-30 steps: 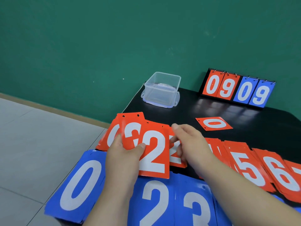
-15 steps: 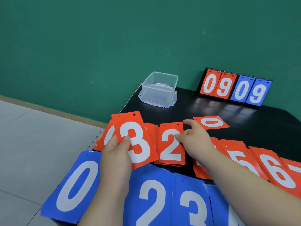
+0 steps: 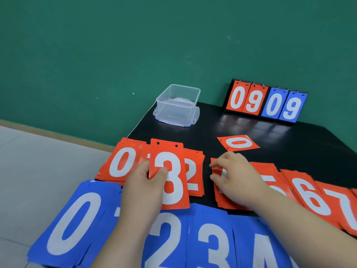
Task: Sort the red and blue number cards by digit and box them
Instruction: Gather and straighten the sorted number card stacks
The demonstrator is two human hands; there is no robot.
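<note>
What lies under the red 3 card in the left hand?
Under the red 3 card, gripped by the left hand, a red 2 pile shows its right part; the lower edge overlaps the blue 2 card. Another red card at its left is mostly covered, digit unreadable.
</note>
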